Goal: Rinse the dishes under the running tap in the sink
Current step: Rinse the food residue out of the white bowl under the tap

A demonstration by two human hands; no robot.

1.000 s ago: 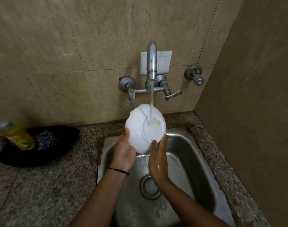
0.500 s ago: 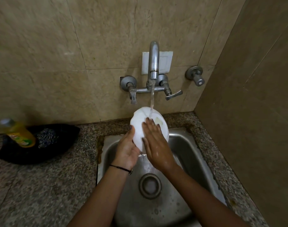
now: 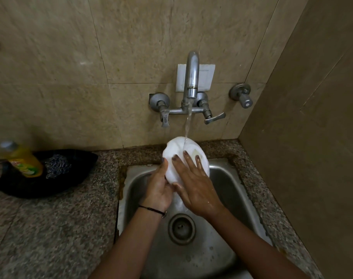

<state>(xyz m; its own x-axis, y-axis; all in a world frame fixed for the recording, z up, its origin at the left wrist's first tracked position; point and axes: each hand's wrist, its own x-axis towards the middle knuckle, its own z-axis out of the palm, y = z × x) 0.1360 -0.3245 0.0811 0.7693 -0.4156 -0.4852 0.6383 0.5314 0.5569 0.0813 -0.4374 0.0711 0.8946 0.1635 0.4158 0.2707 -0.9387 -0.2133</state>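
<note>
A white plate point(image 3: 176, 150) is held tilted above the steel sink point(image 3: 228, 178), right under the stream from the wall tap point(image 3: 191, 77). Water hits the plate's upper part and runs down into the basin. My left hand point(image 3: 158, 186) grips the plate's lower left edge from behind. My right hand point(image 3: 193, 184) lies flat on the plate's face, fingers spread and wet, covering its lower half.
The drain point(image 3: 181, 228) sits below my hands. A granite counter point(image 3: 51, 228) surrounds the sink. On the left lies a black bag with a steel scrubber point(image 3: 57, 164) and a yellow dish-soap bottle point(image 3: 22, 160). Tiled walls close in behind and on the right.
My right hand moved from the plate's lower edge up onto its face and stays pressed there. The plate turned more edge-on and dropped slightly under the stream.
</note>
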